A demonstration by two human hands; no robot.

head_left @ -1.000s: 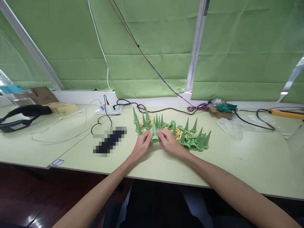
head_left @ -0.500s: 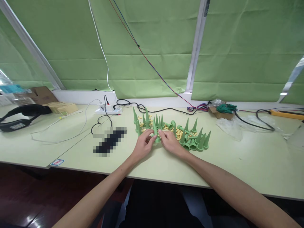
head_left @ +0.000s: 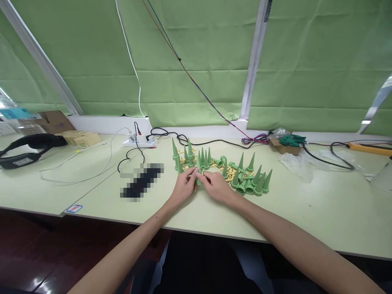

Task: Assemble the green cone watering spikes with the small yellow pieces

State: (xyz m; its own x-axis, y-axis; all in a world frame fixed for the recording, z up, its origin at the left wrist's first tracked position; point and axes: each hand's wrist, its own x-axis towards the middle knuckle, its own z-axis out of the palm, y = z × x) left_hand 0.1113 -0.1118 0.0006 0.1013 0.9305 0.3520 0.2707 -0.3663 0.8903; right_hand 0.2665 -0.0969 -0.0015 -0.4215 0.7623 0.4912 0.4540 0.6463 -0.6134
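Observation:
A green plastic cone-shaped spike [head_left: 199, 163] stands point up between my hands, just above or on the table. My left hand [head_left: 184, 184] is closed round its left side, with thumb and fingertips on it. My right hand [head_left: 217, 185] is pinched closed against the spike from the right; whether a small piece sits in its fingertips is hidden. More green spikes [head_left: 259, 181] stand and lie to the right, some showing their hollow ends. Small yellow plastic parts [head_left: 231, 173] lie heaped among them. Other upright spikes [head_left: 174, 150] stand behind my left hand.
A power strip [head_left: 141, 142] with cables lies at the back left. Headphones [head_left: 30, 151] and small yellowish boxes [head_left: 81, 139] are at far left. A blurred dark object [head_left: 142, 181] lies left of my hands. At back right are a cardboard box [head_left: 284, 146] and plastic bags [head_left: 295, 165].
My hands have drawn together on the spike. The right fingertips have moved left against it, and the left fingers have closed further round it, with the spike shifted slightly left.

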